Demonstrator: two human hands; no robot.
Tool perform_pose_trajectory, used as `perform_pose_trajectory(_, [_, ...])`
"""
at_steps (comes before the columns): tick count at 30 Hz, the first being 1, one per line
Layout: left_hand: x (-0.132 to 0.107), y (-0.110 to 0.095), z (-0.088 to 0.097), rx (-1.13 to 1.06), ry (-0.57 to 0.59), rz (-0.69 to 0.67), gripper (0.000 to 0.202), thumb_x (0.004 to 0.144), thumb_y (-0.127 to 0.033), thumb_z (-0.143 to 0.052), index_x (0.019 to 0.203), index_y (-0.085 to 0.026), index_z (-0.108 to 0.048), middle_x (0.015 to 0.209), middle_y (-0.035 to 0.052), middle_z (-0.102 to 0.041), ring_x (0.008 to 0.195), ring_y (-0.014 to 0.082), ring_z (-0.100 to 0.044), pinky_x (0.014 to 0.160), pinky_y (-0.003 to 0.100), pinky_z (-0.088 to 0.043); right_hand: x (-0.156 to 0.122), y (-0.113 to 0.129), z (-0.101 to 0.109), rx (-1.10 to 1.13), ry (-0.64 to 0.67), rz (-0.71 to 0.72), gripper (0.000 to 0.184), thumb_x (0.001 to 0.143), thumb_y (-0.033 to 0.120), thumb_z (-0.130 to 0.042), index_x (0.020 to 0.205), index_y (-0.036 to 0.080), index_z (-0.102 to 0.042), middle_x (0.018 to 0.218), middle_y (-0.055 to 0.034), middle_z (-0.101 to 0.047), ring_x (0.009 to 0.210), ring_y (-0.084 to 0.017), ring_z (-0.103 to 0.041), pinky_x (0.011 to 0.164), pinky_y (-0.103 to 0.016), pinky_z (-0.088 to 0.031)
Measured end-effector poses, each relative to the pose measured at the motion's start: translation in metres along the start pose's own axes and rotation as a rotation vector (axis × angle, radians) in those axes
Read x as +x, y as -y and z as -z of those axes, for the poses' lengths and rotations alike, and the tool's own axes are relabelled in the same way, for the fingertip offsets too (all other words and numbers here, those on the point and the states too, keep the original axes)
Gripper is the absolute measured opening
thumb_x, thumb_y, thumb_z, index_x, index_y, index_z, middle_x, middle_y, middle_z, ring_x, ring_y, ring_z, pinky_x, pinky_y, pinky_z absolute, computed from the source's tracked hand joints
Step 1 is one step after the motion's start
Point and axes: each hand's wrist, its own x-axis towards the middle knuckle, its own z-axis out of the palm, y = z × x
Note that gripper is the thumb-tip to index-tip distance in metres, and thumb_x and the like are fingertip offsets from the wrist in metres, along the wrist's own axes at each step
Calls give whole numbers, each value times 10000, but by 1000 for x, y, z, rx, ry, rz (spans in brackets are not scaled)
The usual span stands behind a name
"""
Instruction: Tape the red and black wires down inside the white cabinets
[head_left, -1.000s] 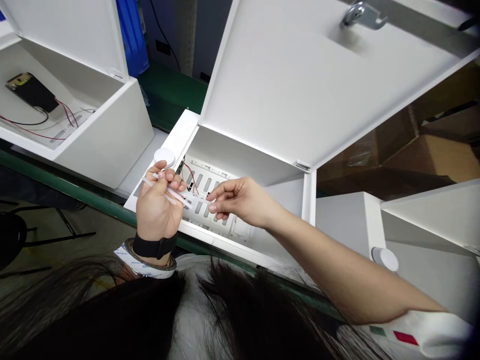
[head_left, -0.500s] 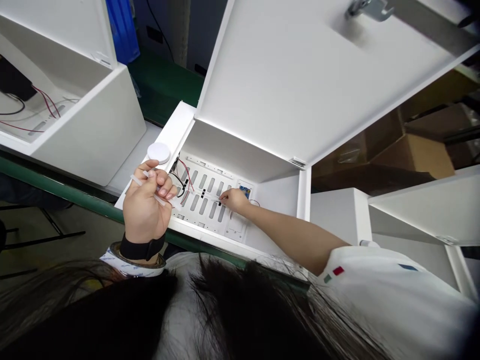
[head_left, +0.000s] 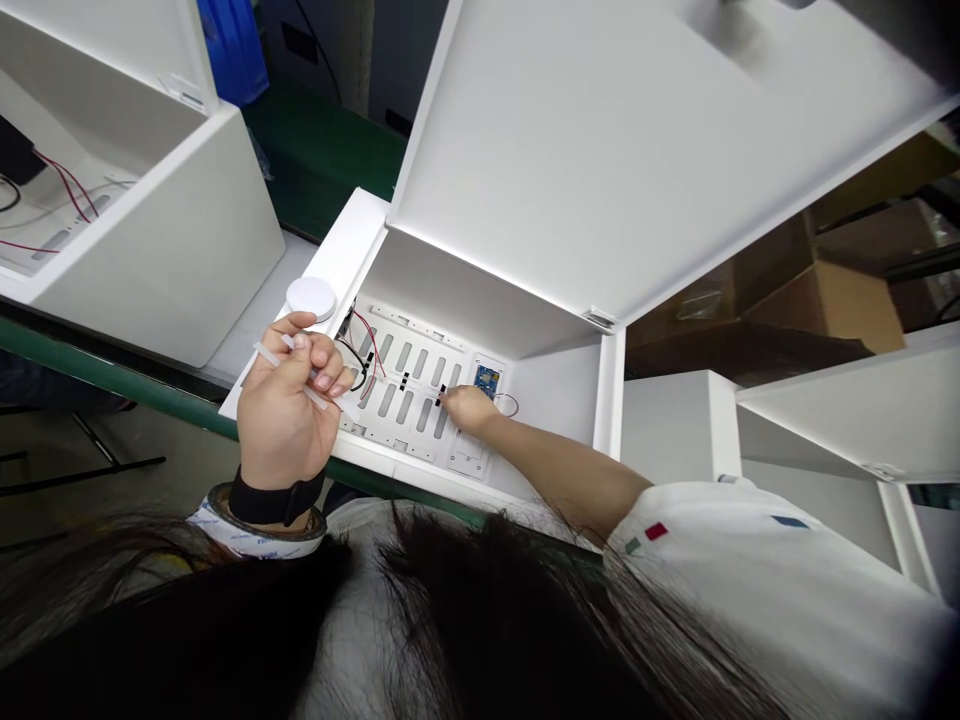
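Note:
My left hand (head_left: 289,395), raised at the left end of an open white box, is closed on some thin white plastic strips (head_left: 266,352) that stick out between its fingers. Just beyond its fingertips sits a round white disc (head_left: 311,298) on the box's top ledge. My right hand (head_left: 469,408) reaches inside, fingers pinched together over the white slotted panel (head_left: 397,400) near small black pieces along its middle. Whatever the fingertips hold is too small to make out. Beside that hand lies a blue circuit board (head_left: 487,379). Red and black wires (head_left: 369,340) run at the panel's left end.
The box's lid (head_left: 585,150) stands raised at the back. Another open white box (head_left: 165,230) with wires inside is on the left, and a third (head_left: 667,420) on the right. Cardboard boxes (head_left: 847,300) lie behind. A tape roll (head_left: 251,530) rings my left forearm.
The view has shifted slightly. My right hand stays low over the panel, its fingertips near the same black piece. My left hand keeps hold of the strips.

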Motion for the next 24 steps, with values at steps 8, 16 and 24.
perform_pose_trajectory(8, [-1, -1, 1, 18, -3, -12, 174, 903, -55, -418, 924, -168, -549, 651, -24, -372, 525, 66, -305, 500, 182, -333, 5, 1, -6, -1, -5, 27, 270, 798, -4, -457, 920, 42, -693, 954, -184, -683, 931, -269, -643, 790, -318, -487])
perform_pose_trajectory(16, [2, 1, 3, 25, -7, -14, 160, 903, -65, -418, 923, -169, -538, 638, -19, -388, 520, 74, -319, 488, 187, -325, 9, 0, -4, -34, 9, 39, 281, 807, 4, -456, 928, 58, -704, 975, -180, -678, 948, -269, -632, 777, -317, -485])
perform_pose_trajectory(24, [2, 2, 3, 30, -5, -21, 160, 902, -58, -413, 921, -165, -531, 641, -20, -389, 518, 70, -310, 488, 186, -327, 11, -6, 8, 60, -8, 45, 353, 875, 77, -453, 1122, 157, -692, 1046, -135, -662, 1041, -241, -596, 830, -269, -440])
